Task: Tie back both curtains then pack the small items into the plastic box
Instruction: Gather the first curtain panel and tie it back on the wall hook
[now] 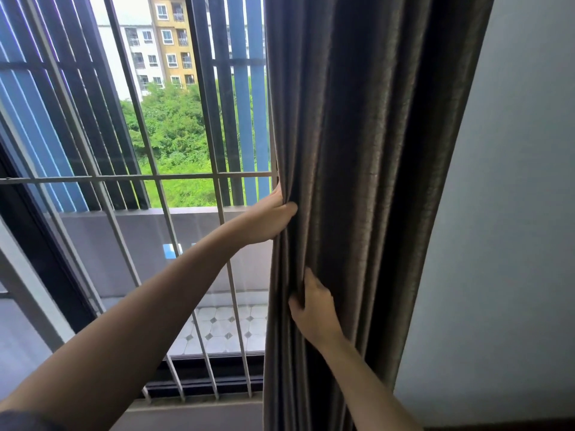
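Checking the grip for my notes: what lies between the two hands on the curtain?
Only folds of the dark curtain. The left hand grips its window-side edge higher up, the right hand lower; the head view shows no tieback there.

Dark grey-brown curtain (pixel 367 181) hangs bunched in folds.

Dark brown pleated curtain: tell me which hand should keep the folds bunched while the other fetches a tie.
Probably the left hand: it clamps the dark brown pleated curtain at its gathered edge. The right hand, lower, only pinches one fold.
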Motion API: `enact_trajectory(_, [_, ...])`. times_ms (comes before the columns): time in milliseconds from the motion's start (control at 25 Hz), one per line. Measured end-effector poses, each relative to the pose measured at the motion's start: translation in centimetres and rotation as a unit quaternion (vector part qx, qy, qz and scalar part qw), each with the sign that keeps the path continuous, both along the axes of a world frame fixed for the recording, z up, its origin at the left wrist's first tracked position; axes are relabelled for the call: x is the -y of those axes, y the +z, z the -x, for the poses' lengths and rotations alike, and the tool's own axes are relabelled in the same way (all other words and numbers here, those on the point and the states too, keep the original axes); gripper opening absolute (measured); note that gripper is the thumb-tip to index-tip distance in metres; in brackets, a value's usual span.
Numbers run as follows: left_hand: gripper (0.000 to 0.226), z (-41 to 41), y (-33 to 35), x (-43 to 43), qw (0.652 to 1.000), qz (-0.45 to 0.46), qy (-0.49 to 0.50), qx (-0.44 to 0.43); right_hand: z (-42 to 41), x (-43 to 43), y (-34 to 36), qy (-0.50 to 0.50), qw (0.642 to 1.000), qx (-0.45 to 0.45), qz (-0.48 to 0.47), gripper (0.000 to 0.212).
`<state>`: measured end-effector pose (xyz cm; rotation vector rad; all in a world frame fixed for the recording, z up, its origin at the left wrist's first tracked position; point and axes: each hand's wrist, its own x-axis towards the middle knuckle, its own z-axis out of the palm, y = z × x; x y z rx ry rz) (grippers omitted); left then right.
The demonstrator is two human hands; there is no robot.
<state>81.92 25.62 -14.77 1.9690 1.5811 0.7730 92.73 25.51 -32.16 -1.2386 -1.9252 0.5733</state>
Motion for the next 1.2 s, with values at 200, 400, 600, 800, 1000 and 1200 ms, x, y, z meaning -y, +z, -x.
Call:
enact_trajectory(200, [0.016, -0.8, -0.6, -0.1, 0.996, 0.024, -0.017, 0.082, 0.3, -0.6, 0.4, -0.009, 0.999, 0.032, -0.003, 0.046])
enact_trajectory(400, [0.064, -1.7, -0.9, -1.7, 0.994, -0.086, 0.032, -0.065, 1.2, 1.9, 1.4, 0.030, 0.997, 0.065, 0.017, 0.056])
enact_trajectory(600, [0.050, -1.1, -0.7, -1.7, 0.988, -0.117, 0.032, -0.091, -2.1, 0.4, 10.7, -0.215, 0.899, -0.170, -0.343, 0.053])
enact_trajectory(800, [0.048, -0.8, -0.6, -1.2, 0.995, -0.090, 0.026, -0.036, -2.4, -3.2, 15.6, -0.139, 0.964, -0.128, -0.186, 0.077])
enact_trajectory(1000, [0.047, -0.3, -0.7, -1.9, 0.998, -0.052, 0.039, -0.011, -1.4, -3.9, 4.1, -0.059, 0.998, 0.013, -0.010, 0.072])
enact_trajectory(1200, [0.056, -0.9, -0.6, -1.9, 1.000, -0.012, 0.021, 0.008, -0.9, -3.2, -1.2, 0.011, 0.999, 0.000, 0.044, 0.061])
